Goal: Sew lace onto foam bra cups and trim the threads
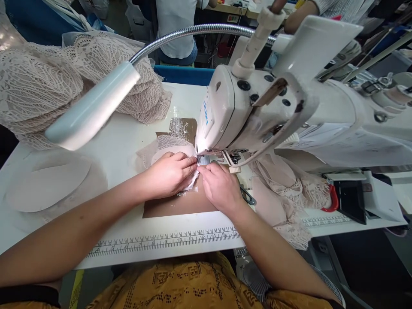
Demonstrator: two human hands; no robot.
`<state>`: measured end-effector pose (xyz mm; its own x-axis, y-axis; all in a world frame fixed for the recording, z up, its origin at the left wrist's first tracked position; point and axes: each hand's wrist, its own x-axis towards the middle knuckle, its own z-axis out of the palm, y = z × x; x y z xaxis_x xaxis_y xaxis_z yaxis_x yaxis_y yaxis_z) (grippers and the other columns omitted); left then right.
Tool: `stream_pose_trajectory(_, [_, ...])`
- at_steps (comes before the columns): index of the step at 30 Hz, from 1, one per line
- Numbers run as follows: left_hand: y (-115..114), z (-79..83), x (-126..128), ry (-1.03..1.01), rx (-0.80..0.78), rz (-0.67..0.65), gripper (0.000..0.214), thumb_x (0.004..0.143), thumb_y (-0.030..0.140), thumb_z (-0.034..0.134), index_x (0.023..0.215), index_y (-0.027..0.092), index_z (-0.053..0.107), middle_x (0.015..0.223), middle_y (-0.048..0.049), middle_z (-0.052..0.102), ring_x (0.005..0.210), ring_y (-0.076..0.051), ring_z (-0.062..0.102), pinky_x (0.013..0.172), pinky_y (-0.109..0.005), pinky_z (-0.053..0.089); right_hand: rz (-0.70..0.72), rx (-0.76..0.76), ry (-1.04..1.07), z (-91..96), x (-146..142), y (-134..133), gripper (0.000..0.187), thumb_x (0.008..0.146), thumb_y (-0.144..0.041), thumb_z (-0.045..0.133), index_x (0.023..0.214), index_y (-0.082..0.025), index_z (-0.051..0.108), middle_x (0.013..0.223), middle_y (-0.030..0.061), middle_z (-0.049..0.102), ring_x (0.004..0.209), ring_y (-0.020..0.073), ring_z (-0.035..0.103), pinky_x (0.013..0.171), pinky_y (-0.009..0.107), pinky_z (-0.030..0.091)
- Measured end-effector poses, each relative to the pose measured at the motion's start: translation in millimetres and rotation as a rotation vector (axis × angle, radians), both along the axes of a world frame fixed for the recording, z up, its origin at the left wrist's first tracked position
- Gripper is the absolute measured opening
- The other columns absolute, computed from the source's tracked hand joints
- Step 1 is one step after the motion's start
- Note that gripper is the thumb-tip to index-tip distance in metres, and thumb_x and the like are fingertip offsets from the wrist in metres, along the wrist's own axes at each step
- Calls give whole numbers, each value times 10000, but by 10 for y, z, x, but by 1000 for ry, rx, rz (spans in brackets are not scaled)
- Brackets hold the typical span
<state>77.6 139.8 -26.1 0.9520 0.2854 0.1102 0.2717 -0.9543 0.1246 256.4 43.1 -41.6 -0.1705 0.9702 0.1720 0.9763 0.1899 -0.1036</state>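
A pale pink fabric piece with a lace edge (172,146) lies under the needle area of a white sewing machine (222,111). My left hand (172,171) rests over this piece, its fingers closed together and pressing the fabric beside the presser foot (202,159). Close to those fingertips, my right hand (220,184) pinches the fabric's edge just in front of the foot. The fingers hide most of the pinched edge. Brown tape (175,208) covers the machine bed beneath both hands.
Stacked lace pieces (122,77) fill the back left, below a gooseneck lamp (93,105). Pale oval pads (48,184) lie at left. More lace pieces (280,193) and small thread snips (247,195) sit at right. A ruler strip (167,242) follows the front edge. A person (176,30) sits beyond.
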Motion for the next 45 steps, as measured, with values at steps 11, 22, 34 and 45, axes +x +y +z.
stream_pose_trajectory(11, [-47,-45,13,-7,38,86,432,965,352,447,1273,80,581,1371,-165,544,1083,-320,538,866,-448,458,-34,33,3,-21,12,6,374,890,-135,459,1200,-198,658,937,81,682,859,248,558,700,347,374])
stream_pose_trajectory(22, [-89,-41,-82,-139,-27,-21,313,983,274,447,1185,121,630,1281,-122,622,1114,-275,547,916,-413,465,32,58,131,23,60,-30,364,887,-120,443,1164,-178,671,1001,67,700,890,221,591,743,317,414])
stream_pose_trajectory(34, [-65,-121,-75,-165,-20,20,312,991,276,436,1182,147,648,1257,-100,645,1069,-259,569,902,-411,481,58,96,31,-29,40,5,363,891,-114,440,1159,-158,681,902,74,694,809,231,573,692,330,407])
stream_pose_trajectory(45, [-69,-74,-122,-201,-60,-107,260,968,259,478,1106,182,684,1233,-104,647,1118,-270,547,919,-431,463,8,47,176,9,63,-25,399,860,-90,446,1183,-179,662,1018,65,704,895,222,617,753,315,444])
